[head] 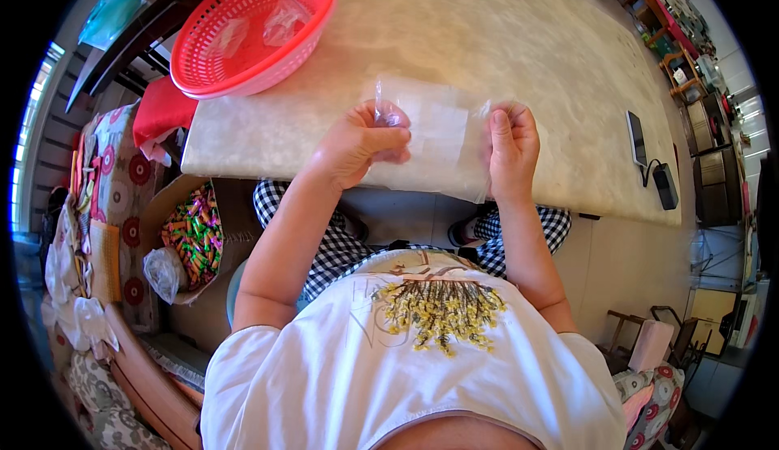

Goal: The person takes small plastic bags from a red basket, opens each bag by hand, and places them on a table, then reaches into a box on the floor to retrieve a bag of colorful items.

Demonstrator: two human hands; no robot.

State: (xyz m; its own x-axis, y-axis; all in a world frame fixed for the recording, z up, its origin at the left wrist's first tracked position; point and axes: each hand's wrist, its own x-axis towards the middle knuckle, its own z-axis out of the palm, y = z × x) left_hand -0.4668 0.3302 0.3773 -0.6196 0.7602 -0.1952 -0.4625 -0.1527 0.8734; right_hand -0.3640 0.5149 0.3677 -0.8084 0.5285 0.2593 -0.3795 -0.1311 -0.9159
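A clear plastic bag (433, 127) is stretched between my two hands above the near edge of the table. My left hand (368, 142) pinches its left side between thumb and curled fingers. On the opposite side, my right hand (512, 145) grips the bag's edge with the thumb on top. A pale rectangle shows in the middle of the bag; whether it lies inside or behind the plastic, I cannot tell. To the upper left, a red plastic basket (243, 79) with slotted walls stands on the table. Crumpled clear plastic (285, 21) lies in it.
The pale table (487, 36) spreads out before me. At its right side lie a phone (636, 138) and a black device (665, 186) joined by a cable. A cardboard box (157, 206) of colourful wrapped pieces (193, 237) stands low on the left, beside a red-covered seat (161, 112).
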